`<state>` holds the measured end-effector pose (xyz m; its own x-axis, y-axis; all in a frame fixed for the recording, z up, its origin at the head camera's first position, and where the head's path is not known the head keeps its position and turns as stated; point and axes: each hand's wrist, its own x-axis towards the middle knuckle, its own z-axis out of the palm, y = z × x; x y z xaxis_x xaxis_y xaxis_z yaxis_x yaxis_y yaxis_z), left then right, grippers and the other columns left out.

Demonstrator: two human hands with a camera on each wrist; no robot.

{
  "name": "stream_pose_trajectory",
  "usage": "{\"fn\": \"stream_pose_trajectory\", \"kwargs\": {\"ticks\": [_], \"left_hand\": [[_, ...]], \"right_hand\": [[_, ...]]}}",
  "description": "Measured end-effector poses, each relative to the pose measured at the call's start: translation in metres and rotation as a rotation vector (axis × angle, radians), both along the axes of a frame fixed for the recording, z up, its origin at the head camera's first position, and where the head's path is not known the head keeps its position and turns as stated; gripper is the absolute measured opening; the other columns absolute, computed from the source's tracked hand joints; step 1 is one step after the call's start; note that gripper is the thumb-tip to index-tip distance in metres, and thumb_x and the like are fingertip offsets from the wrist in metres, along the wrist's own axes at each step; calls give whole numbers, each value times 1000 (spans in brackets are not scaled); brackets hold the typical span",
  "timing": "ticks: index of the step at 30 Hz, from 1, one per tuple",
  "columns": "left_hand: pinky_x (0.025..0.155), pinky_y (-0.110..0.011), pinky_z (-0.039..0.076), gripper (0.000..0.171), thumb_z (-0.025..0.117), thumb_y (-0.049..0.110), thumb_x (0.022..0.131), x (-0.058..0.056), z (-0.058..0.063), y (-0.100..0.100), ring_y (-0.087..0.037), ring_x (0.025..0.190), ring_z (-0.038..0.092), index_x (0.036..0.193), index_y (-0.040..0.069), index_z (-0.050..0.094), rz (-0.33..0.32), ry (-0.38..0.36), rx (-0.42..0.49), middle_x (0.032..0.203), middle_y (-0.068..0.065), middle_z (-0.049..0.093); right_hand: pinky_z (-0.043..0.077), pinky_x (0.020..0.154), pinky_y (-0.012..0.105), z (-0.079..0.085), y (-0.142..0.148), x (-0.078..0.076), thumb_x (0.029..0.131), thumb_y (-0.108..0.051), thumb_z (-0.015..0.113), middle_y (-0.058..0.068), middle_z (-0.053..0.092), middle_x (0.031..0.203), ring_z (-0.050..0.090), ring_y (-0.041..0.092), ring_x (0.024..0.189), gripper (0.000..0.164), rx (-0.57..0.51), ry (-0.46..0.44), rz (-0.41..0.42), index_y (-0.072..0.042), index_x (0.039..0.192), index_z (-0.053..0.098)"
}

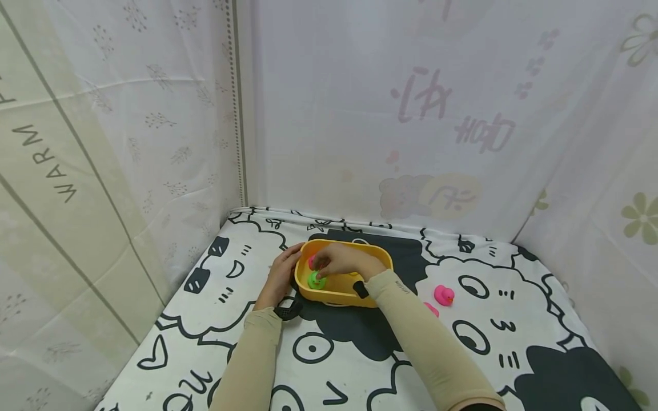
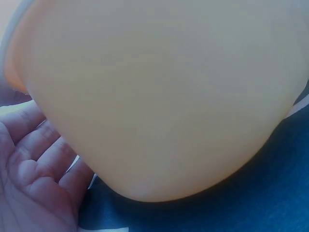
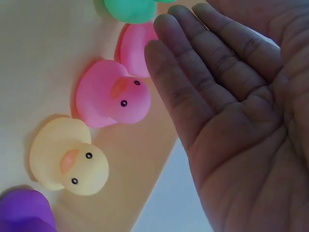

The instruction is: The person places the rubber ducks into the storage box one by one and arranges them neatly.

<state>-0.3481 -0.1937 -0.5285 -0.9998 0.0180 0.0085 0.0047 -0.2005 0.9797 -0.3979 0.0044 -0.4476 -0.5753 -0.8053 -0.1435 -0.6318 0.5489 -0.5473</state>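
Observation:
A yellow basin (image 1: 334, 297) stands on the patterned cloth. My left hand (image 1: 281, 274) rests against its left end; in the left wrist view the fingers (image 2: 58, 150) lie along the outer wall. Inside the basin, my right hand (image 1: 341, 260) has its fingertips on a green rubber duck (image 1: 316, 280) and appears to pinch it, though the contact is partly hidden. The right wrist view shows the green duck (image 3: 131, 9) at the top, then a pink duck (image 3: 135, 50), another pink duck (image 3: 96, 99), a pale yellow duck (image 3: 58, 154) and a purple one (image 3: 24, 210).
Right of the basin, a pink rubber duck (image 1: 443, 295) sits on the cloth. A second pink duck (image 1: 432, 309) is partly hidden by the right sleeve (image 1: 426, 337). White printed curtains (image 1: 334, 114) rise behind and at both sides of the cloth-covered surface (image 1: 205, 325).

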Motion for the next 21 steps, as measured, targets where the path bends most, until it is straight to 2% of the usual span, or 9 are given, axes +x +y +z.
{"fn": "stream_pose_trajectory", "kwargs": {"ticks": [9, 14, 17, 21], "left_hand": [[112, -40, 41, 41, 50, 29, 106, 0, 0, 0, -25, 131, 52, 144, 15, 54, 13, -6, -8, 147, -7, 51], [113, -41, 39, 41, 49, 29, 106, 0, 0, 1, -26, 133, 51, 145, 16, 54, 18, -5, -17, 147, -7, 51], [114, -40, 39, 42, 50, 29, 106, 0, 0, 2, -26, 135, 49, 145, 15, 53, 23, -10, -31, 149, -7, 50], [114, -38, 38, 41, 51, 30, 105, -2, -1, 3, -24, 135, 49, 144, 17, 55, 38, -32, -31, 148, -5, 51]], "right_hand": [[56, 83, 23, 14, 11, 7, 97, -29, 69, -7, 71, 109, 64, 9, 96, 33, -64, 5, 7, -8, 122, 71], [56, 78, 25, 22, 23, 14, 97, -30, 68, -6, 71, 108, 64, 11, 90, 33, -86, 47, 4, -8, 122, 71], [57, 78, 26, 27, 35, 19, 98, -30, 67, -5, 71, 110, 65, 11, 90, 34, -95, 88, -20, -9, 124, 71], [57, 84, 27, 31, 52, 21, 97, -35, 66, -9, 71, 112, 65, 8, 96, 32, -111, 111, -94, -17, 123, 72]]}}
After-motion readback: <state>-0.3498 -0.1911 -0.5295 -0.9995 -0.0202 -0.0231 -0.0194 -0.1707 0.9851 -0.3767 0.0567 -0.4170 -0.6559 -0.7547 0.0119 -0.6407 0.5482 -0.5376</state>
